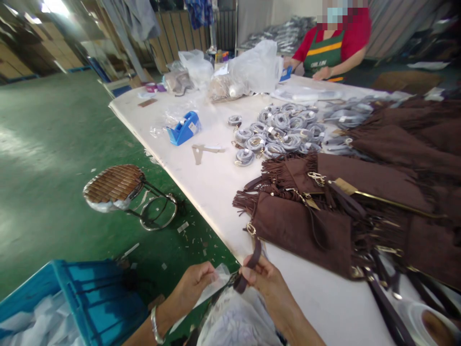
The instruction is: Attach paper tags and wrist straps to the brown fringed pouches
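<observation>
Brown strap [257,253] pinched between right fingers [267,269].

Workshop, bag-making or bag-finishing by look of it. Big pale tabletop [216,192] loaded with repeated goods: brown fringed bags [302,226] heaped along right edge, grey coiled straps [283,122] massed beside them. Blue tape dispenser [184,128] near left edge; plastic-bagged supplies [252,69] toward far edge. Co-worker [355,38] there in green work apron [319,62]. Green floor [46,129] littered with offcuts [183,227]; cartons [12,65] stacked beyond; plain stool [115,185] off left edge.
</observation>
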`<state>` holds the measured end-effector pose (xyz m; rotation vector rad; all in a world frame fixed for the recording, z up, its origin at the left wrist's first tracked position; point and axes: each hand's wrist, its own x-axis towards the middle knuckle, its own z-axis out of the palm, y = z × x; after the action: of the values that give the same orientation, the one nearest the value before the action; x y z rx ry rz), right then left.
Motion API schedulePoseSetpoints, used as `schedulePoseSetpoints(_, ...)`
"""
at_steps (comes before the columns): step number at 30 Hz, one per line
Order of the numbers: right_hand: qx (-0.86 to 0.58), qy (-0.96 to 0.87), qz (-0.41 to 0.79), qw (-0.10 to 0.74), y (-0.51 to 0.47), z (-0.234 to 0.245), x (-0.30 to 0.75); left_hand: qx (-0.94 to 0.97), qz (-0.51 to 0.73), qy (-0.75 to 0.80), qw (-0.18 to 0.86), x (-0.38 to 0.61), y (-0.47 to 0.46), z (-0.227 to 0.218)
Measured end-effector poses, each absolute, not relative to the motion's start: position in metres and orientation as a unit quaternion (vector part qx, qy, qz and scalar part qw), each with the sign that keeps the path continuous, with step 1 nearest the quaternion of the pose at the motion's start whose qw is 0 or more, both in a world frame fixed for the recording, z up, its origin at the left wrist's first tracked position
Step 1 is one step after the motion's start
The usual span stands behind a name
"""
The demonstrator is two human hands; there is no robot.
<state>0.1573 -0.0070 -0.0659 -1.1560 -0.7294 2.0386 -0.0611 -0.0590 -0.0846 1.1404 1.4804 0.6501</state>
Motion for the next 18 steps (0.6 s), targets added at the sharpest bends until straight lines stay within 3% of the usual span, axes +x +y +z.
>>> schedulePoseSetpoints(10, -0.498, -0.267, 0.724, 0.396, 0.000, -0.063, 0.134, 0.504, 0.257, 0.615, 0.550, -0.056, -0.061, -0.081)
schedulePoseSetpoints(18, -0.516, -0.267, 0.716, 0.387, -0.004, -0.075, 0.129, 0.466, 0.301, 0.618, 0.557, -0.051, -0.065, -0.083)
